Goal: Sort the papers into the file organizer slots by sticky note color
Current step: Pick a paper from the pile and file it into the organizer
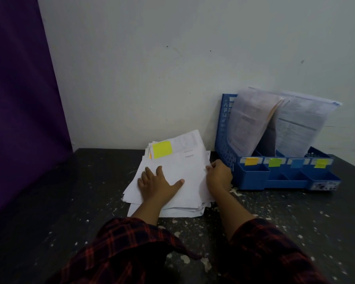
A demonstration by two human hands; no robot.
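Red-and-black plaid sleeves (131,249) reach forward from the bottom of the view over a dark, paint-flecked table (285,232), both forearms bare past the cuffs. On the stack of white papers (182,177) at the table's middle, the person's left hand (158,184) lies flat and released, fingers spread and palm down, pressing the top sheet. The right hand (218,177) sits at the stack's right edge with fingers curled against the paper's border; whether it actually pinches a sheet cannot be told from here. A yellow sticky note (162,149) shows on a sheet near the stack's far left corner, with a sliver of orange peeking just beside it.

Just to the right of the stack, close to the right hand, stands a blue plastic file organizer (225,140) against the pale wall (172,58). Its front bears four colour tabs in a row: an orange tab (251,161), a green tab (274,162), a blue tab (296,163) and a yellow tab (321,163). Printed papers in the organizer (275,121) already lean upright in its rear slots, tilting apart from one another; which slots exactly hold them is hard to tell. A purple curtain (23,99) hangs along the left side.
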